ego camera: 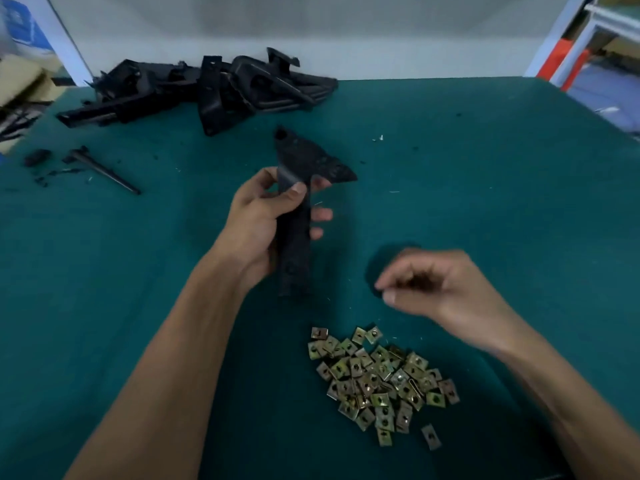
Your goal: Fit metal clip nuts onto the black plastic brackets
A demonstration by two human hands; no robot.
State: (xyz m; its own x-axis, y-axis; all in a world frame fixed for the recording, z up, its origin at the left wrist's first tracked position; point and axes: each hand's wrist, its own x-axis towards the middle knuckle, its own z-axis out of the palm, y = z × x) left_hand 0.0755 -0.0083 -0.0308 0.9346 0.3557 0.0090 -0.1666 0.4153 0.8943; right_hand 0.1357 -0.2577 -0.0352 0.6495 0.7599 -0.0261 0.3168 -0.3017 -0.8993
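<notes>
- Left hand (266, 216) grasps a black plastic bracket (298, 202) around its long stem, thumb across the front, fingertips showing past the right edge.
- The bracket is lifted above the green table (485, 188), roughly centre of the scene; stem points toward the near edge, the wider winged end points far and right.
- Right hand (426, 282) hovers to the right of the bracket's near end, well apart from it, fingers loosely curled, thumb and forefinger close together. Motion blur; cannot tell whether anything is pinched between them.
- Pile of clip nuts (377, 379), brassy yellow metal, small squarish pieces each with a hole, lies on the table near the person, just below the right hand and not touching it.
- One stray clip nut (431, 436) sits apart at the near right edge of the pile.
- Heap of black brackets (207, 88) lies at the far left of the table, against a white wall panel (346, 32), pieces tangled over one another.
- A slim black tapered part (104, 171) lies at far left, with small black scraps (38, 157) beside it.
- Tiny pale specks scattered on the cloth.
- Cardboard box (20, 84) off the table's left edge; white frame (581, 39) at far right.
</notes>
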